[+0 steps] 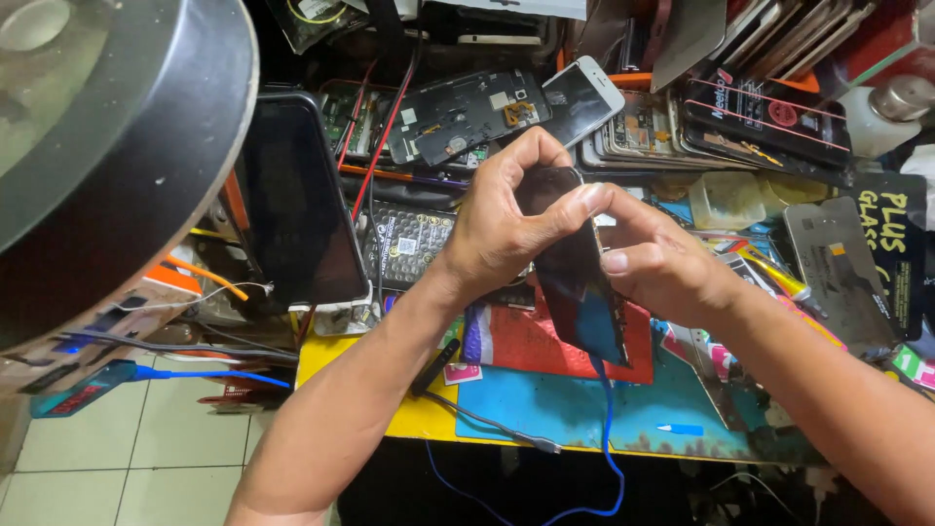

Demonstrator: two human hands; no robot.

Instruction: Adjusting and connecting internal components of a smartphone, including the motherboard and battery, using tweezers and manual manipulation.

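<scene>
Spreading beneath everything, the cluttered yellow-edged worktop (429,414) carries a blue mat (545,399) and a red sheet (531,346). Above them the left hand (497,229) and right hand (657,263) grip a thin black glass-fronted phone (575,278) with fingers clamped on its edges; it looks stiff, slippery and fragile, best held by the rim. A blue cable (606,429) hangs below.

Both hands hold a dark phone (575,278) upright over a cluttered workbench (429,414): the left hand (502,229) grips its upper edge, and the right hand (657,268) clasps its side. A blue cable (606,429) hangs from the phone's lower end, above a red mat (531,346) and a blue mat (584,404).
</scene>
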